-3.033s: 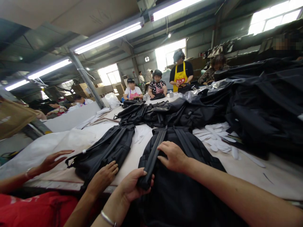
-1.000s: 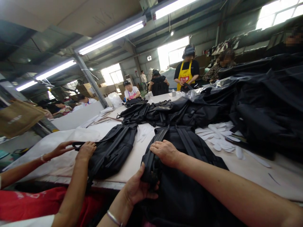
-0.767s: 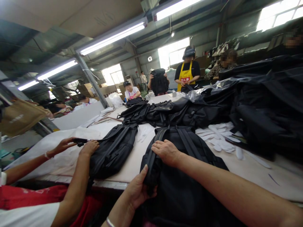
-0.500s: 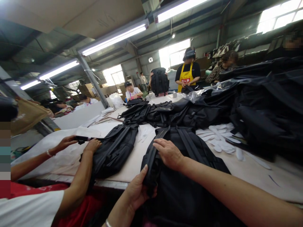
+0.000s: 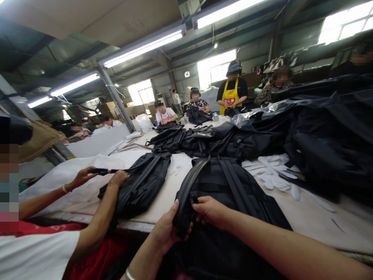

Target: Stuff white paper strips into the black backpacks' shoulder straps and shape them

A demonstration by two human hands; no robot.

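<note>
A black backpack [image 5: 244,214] lies on the table in front of me with its strap side up. One shoulder strap [image 5: 189,179] is bent up along its left side. My left hand [image 5: 169,229] is closed around the strap's lower part, thumb on top. My right hand [image 5: 210,211] pinches a small black piece at the strap's inner edge; it may be a buckle, but my fingers partly cover it. The other shoulder strap [image 5: 233,184] lies flat on the bag.
At my left, a co-worker's hands [image 5: 119,178] hold a strap of another black backpack [image 5: 142,186]. Black bags [image 5: 233,138] are heaped across the table. White cut pieces [image 5: 266,171] lie to the right of my backpack. Other people work at the far end.
My right hand has moved down from the upper strap to its lower inner edge and now pinches there. The far backpack that was held upright is lowered, and a person shows behind it.
</note>
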